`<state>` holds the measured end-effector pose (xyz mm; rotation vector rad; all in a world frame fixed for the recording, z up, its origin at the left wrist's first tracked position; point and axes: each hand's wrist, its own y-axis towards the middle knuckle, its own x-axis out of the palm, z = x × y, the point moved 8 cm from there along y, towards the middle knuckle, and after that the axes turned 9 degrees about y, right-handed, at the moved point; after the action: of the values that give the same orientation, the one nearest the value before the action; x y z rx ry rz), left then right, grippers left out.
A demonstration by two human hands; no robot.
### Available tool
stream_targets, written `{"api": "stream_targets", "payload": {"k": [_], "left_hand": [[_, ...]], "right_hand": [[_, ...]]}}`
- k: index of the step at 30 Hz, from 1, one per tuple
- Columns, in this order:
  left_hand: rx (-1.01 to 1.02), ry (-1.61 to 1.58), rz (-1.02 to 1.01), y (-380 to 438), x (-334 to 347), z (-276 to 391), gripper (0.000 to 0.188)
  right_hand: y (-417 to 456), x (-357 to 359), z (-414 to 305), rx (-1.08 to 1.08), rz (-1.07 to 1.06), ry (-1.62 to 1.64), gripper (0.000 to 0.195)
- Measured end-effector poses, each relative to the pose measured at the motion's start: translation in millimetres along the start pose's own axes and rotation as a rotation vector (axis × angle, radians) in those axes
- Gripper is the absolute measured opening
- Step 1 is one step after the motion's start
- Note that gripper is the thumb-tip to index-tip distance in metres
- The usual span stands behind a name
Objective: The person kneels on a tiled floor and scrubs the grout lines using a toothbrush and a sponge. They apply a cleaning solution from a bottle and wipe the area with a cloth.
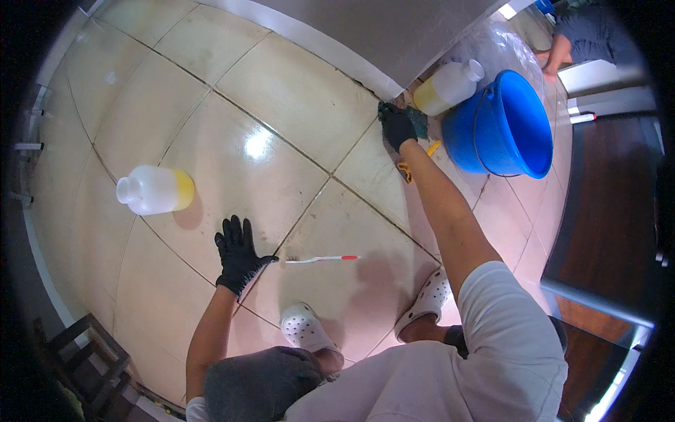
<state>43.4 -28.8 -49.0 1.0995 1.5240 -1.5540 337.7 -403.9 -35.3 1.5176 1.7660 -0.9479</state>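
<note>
My left hand (235,258), in a black glove, rests with spread fingers on the tiled floor (285,205) and holds nothing. Just right of its thumb lies a white-and-red toothbrush (321,259), its bristles dark. My right hand (398,126), also black-gloved, reaches to the foot of the wall corner and presses a dark green scouring pad (420,124) to the floor. Its fingers are partly hidden from above. Under my right forearm is a yellow-handled tool (405,172), partly covered, so its kind is unclear.
Beside my right hand stand a blue bucket (469,132) and a plastic bottle (448,89) of yellow liquid. Another such bottle (155,190) is at left. Clear plastic sheeting (506,47) lies behind the bucket, near another person's arm (557,55). A dark wooden frame (89,358) stands lower left.
</note>
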Motion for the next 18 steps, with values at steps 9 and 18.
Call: {"api": "stream_targets", "payload": {"k": [9, 18], "left_hand": [[-0.003, 0.015, -0.008, -4.7, -1.8, 0.1, 0.119], [0.033, -0.009, -0.068, 4.6, -4.7, 5.5, 0.118]], "right_hand": [[-6.3, 23.5, 13.8, -0.147, 0.013, -0.109, 0.037], [36.5, 60.4, -63.7, -0.353, 0.214, -0.228, 0.050]]}}
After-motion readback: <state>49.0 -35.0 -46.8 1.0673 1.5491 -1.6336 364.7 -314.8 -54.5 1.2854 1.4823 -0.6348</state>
